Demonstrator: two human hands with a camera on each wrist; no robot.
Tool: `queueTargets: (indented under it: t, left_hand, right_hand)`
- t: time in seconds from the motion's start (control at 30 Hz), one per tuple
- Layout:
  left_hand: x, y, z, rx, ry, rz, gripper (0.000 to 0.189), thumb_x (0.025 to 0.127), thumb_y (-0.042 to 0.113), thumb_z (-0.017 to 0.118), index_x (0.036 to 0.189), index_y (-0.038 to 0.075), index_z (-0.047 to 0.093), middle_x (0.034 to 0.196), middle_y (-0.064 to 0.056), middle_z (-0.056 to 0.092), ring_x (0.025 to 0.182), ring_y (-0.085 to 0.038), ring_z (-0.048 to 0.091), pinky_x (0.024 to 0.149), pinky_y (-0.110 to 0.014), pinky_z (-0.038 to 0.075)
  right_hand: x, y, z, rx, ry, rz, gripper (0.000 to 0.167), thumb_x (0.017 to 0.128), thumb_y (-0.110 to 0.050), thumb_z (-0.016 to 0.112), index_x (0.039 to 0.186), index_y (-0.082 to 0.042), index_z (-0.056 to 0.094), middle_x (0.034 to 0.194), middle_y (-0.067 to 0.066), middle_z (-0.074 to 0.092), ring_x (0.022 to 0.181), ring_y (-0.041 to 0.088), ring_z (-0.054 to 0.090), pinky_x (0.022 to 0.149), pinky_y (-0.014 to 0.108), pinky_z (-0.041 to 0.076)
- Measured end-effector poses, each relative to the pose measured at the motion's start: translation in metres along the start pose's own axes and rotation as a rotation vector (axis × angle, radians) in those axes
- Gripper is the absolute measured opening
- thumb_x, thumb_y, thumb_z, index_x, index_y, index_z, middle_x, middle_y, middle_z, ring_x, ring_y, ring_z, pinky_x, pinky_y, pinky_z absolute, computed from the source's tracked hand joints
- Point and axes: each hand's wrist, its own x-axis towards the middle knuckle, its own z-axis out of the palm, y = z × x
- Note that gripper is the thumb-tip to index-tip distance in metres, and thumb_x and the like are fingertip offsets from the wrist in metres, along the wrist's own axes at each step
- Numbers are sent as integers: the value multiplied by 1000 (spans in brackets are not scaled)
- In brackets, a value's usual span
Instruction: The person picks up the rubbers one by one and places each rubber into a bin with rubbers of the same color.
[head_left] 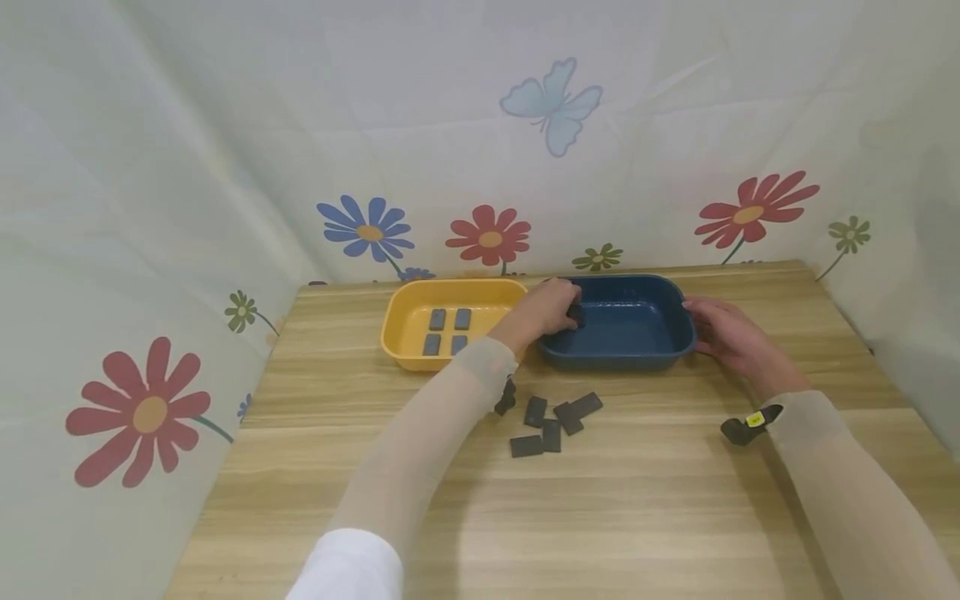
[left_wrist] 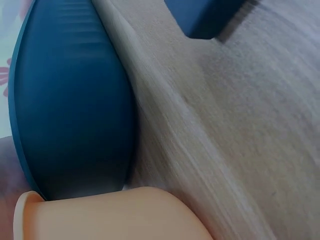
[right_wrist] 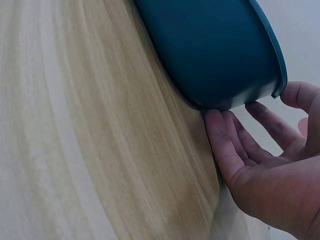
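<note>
Head view, left hand [head_left: 547,310]: near the middle of the frame, bent over the left end of the blue tray [head_left: 615,363]. Finger and thumb look close together, in a narrow pinch on a dark tile [head_left: 577,313] (it is mostly hidden, so only a small dark bit shows). That small grip likely suits a small, flat thing.
Right hand [head_left: 731,337]: right of the middle, fingers loosely spread, not wrapped round anything. Fingertips touch the outside of the blue tray's right end, likely to stop it sliding.
Blue tray: right of the middle, between the two hands.
Yellow tray [head_left: 420,364]: left of the blue one, just beside it, maybe to make short reaches.
Grey tiles [head_left: 437,319]: four show inside the yellow tray, two rows of two, set apart, perhaps so each has its own spot. The left sleeve [head_left: 420,442] seems to cover part of one.
Loose tiles [head_left: 551,435]: five dark ones in a messy bunch, just below the trays, probably for easy grabbing.
Table [head_left: 600,517]: stripy wood, under it all.
Cloth [head_left: 420,108]: pale, with flowers [head_left: 489,238], across the top of the frame.
</note>
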Motion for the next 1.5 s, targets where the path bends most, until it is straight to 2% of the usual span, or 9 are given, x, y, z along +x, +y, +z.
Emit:
queueTargets:
  t: [0.3,0.53,0.67,0.83,0.97,1.07,1.17,1.37,1.5]
  left_hand:
    - [3,-5,-11,-152,-29,28,53,97,32,80,140,6,65,138,-8,68,126,-20,62,112,-33,48]
    - [-9,-8,-18,-252,2,97,53,100,33,76,145,7,62,143,-6,65,131,-19,60,114,-30,45]
    - [-32,-3,-30,-257,65,163,55,99,33,78,146,9,61,143,-5,64,130,-18,60,114,-29,45]
    - [-74,0,-45,-282,107,219,57,97,33,80,145,8,62,141,-5,64,130,-19,59,114,-31,46]
    - [-113,2,-48,-314,108,245,57,96,35,81,144,10,64,140,-3,65,128,-19,60,111,-30,48]
    - [-139,5,-42,-342,102,273,56,96,34,82,143,9,65,139,-4,65,124,-21,63,105,-31,52]
    - [-157,7,-30,-335,88,295,55,94,32,84,140,8,66,135,-4,66,120,-19,64,104,-30,53]
    - [-178,3,-2,-272,20,291,57,93,32,85,141,8,66,135,-4,66,123,-15,62,108,-29,50]
    - [-184,0,9,-259,19,281,60,92,32,86,143,8,65,133,-3,65,120,-14,62,107,-29,51]
  right_hand:
    - [1,0,-3,36,-11,-7,44,113,-43,48,149,-17,45,148,2,43,125,10,48,93,25,56]
    - [2,1,1,-2,3,9,65,113,-46,45,164,-8,29,168,14,25,134,16,43,92,22,55]
    - [3,2,4,-3,-7,4,73,113,-46,45,168,-4,20,171,18,21,138,18,42,92,22,55]
    - [2,0,3,21,-2,-20,61,113,-45,48,160,-8,34,155,9,39,126,12,49,91,23,56]
    - [0,1,1,28,7,-32,51,113,-43,50,152,-11,42,147,3,44,121,10,51,91,24,57]
    - [0,3,1,30,6,-35,47,112,-44,50,148,-14,45,148,4,44,122,10,50,91,24,57]
    - [0,4,2,30,12,-30,46,112,-45,51,146,-15,46,149,4,43,123,10,49,91,24,57]
    - [1,4,2,35,15,-30,43,111,-45,52,143,-17,47,139,-2,49,120,7,52,90,24,57]
    - [1,3,0,74,4,-43,36,112,-40,52,138,-16,51,127,-10,57,115,5,56,89,24,57]
